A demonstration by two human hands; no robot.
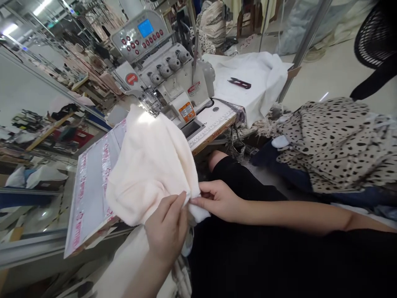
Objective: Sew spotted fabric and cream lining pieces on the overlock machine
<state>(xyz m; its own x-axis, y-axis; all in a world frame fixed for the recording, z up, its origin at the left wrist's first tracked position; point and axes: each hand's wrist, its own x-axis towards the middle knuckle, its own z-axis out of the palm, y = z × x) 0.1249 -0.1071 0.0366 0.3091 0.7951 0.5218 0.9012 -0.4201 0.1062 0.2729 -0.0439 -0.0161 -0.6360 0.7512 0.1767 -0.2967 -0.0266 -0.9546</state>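
Note:
A cream, fleecy piece of fabric (151, 153) lies over the front of the sewing machine's table, its far end under the lit needle area. Near my lap, my left hand (167, 227) pinches the fabric's near edge between thumb and fingers. Right beside it, my right hand (221, 202) pinches the same edge, and a small white end of cloth hangs below the fingers. The sewing machine (173, 78) stands beyond the fabric, with a blue screen and several thread dials. What lies between my fingertips is mostly hidden.
Dark thread snips (239, 83) rest on a white cloth (260, 70) right of the machine. Spotted fabric (344, 140) is heaped at the right, below a black fan (374, 37). A pale board with pink tape (89, 186) extends left of the fabric. My black-clad leg is underneath.

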